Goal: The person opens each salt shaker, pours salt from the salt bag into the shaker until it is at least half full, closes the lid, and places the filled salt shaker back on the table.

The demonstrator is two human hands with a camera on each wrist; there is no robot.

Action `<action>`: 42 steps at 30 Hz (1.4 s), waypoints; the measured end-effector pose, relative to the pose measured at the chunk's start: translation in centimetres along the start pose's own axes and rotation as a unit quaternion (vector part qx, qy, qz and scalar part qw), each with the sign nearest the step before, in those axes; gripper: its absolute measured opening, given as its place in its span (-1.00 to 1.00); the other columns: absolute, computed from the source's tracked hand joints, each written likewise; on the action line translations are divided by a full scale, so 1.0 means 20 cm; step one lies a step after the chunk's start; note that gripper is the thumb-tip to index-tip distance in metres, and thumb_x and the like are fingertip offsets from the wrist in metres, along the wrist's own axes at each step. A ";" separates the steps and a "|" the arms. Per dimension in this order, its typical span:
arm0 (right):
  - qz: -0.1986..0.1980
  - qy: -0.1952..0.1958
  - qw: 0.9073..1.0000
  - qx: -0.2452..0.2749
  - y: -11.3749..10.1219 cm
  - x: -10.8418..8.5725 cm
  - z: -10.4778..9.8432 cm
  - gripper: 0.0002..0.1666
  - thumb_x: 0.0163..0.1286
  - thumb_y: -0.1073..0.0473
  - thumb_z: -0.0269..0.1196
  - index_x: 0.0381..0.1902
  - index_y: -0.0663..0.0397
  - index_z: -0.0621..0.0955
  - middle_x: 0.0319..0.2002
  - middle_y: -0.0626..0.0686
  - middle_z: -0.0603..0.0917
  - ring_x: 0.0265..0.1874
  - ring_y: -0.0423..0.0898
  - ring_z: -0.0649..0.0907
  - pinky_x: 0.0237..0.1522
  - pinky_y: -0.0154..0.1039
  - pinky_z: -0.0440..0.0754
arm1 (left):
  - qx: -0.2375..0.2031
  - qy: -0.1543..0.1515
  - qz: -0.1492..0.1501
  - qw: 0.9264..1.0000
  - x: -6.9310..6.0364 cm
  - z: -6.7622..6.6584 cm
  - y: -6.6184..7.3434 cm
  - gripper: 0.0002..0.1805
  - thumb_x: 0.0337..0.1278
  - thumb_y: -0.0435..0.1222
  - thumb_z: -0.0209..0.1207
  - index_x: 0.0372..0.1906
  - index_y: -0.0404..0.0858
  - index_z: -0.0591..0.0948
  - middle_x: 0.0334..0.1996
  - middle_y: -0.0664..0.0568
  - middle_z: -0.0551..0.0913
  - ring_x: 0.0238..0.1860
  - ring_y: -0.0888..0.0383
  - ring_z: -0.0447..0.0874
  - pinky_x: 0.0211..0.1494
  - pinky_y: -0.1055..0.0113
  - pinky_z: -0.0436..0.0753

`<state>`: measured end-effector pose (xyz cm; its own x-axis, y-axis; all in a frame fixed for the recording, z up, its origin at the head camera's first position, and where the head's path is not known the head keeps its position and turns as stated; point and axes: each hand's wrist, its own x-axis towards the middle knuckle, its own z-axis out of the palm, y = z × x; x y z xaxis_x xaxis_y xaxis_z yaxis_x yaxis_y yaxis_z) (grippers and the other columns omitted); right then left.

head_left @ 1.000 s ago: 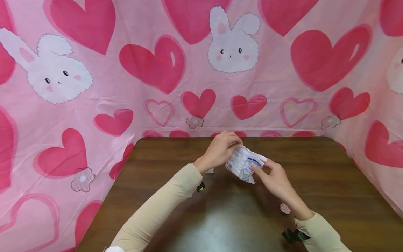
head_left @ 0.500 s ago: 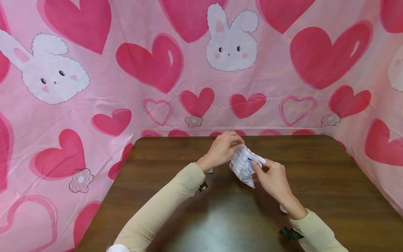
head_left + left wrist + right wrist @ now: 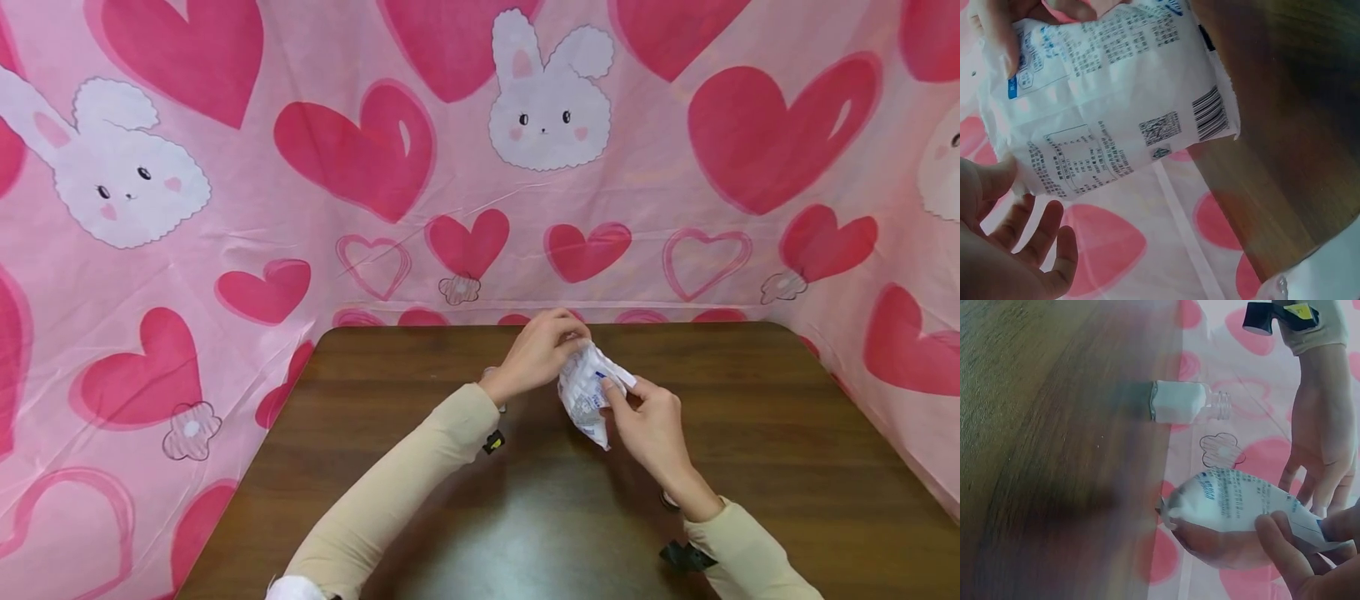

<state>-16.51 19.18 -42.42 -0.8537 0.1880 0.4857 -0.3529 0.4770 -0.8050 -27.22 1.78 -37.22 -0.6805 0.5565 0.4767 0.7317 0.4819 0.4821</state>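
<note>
A white plastic packet (image 3: 587,392) with blue and black print is held up above the table between both hands. My left hand (image 3: 543,346) pinches one upper corner between thumb and fingers. On the other side, my right hand (image 3: 654,429) grips the packet's edge, its thumb on the blue-printed part. In the left wrist view a barcode and a square code show on the packet (image 3: 1116,100). Whether the packet is torn open cannot be made out. A clear glass bottle (image 3: 1179,402) of white contents stands uncapped on the table, mostly hidden behind my left wrist in the head view.
A small round lid (image 3: 669,501) lies on the dark wooden table (image 3: 795,417), largely covered by my right wrist. Behind the table hangs a pink cloth (image 3: 420,50) with hearts and rabbits.
The packet has turned so that it looks narrower and hangs more upright. My left hand has shifted slightly right. My right forearm has moved a little left, over the lid.
</note>
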 end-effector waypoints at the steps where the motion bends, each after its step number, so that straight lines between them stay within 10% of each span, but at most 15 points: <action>1: 0.004 0.001 1.000 0.014 0.00 0.00 0.00 -0.84 0.46 0.30 0.39 -0.19 0.35 0.80 -0.38 0.19 0.78 -0.57 -0.15 0.74 -0.59 -0.44 0.59 | -0.007 0.002 -0.003 1.000 0.00 0.00 0.00 -0.87 0.40 -0.31 0.35 -0.07 -0.19 0.82 -0.14 0.10 0.68 0.00 0.16 0.57 0.15 0.37 0.49; 8: 0.005 0.026 0.999 0.048 0.01 0.01 0.01 -0.85 0.46 0.33 0.37 -0.15 0.36 0.80 -0.33 0.24 0.78 -0.54 -0.22 0.74 -0.56 -0.46 0.60 | -0.043 0.024 -0.070 0.996 -0.08 0.06 0.04 -0.55 0.34 -0.44 0.28 0.31 -0.28 0.62 0.21 -0.07 0.60 0.27 0.02 0.51 0.38 0.24 0.43; 13: 0.005 0.050 0.998 0.033 0.01 0.03 0.00 -0.85 0.45 0.32 0.38 -0.18 0.35 0.81 -0.35 0.23 0.79 -0.54 -0.38 0.66 -0.61 -0.49 0.51 | -0.076 -0.034 -0.151 0.985 -0.20 0.16 0.08 -0.06 0.03 -0.36 0.44 0.53 -0.37 0.26 0.34 -0.21 0.48 0.35 -0.08 0.47 0.42 0.18 0.43; 19: 0.018 0.061 0.998 0.016 0.03 0.04 -0.01 -0.82 0.46 0.28 0.38 -0.23 0.34 0.82 -0.45 0.23 0.77 -0.63 -0.36 0.60 -0.73 -0.45 0.34 | -0.124 -0.060 -0.153 0.979 -0.23 0.34 0.04 0.39 -0.22 -0.17 0.69 0.66 -0.19 0.00 0.45 -0.08 0.38 0.35 0.12 0.43 0.43 0.25 0.40; 28: 0.036 0.067 0.997 0.016 0.09 0.05 -0.04 -0.79 0.47 0.26 0.37 -0.17 0.36 0.81 -0.43 0.28 0.78 -0.56 -0.40 0.64 -0.64 -0.48 0.45 | -0.133 -0.002 -0.144 0.981 -0.16 0.46 0.01 0.30 -0.35 -0.21 0.76 0.58 -0.10 0.21 0.26 0.06 0.54 0.20 0.20 0.52 0.32 0.29 0.49; 42: 0.067 0.084 0.990 -0.095 0.20 0.08 -0.17 -0.73 0.44 0.13 0.41 -0.20 0.30 0.83 -0.44 0.21 0.77 -0.53 -0.11 0.48 -0.56 -0.31 0.34 | -0.082 -0.031 -0.149 0.985 -0.01 0.65 0.02 0.20 -0.35 -0.22 0.77 0.47 -0.11 0.26 0.10 0.08 0.54 0.11 0.20 0.52 0.19 0.36 0.52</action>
<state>-18.00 24.29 -43.74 -0.8061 0.3935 0.4420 -0.1486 0.5884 -0.7948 -26.23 10.69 -46.78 -0.8570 0.4497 0.2518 0.4797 0.5176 0.7085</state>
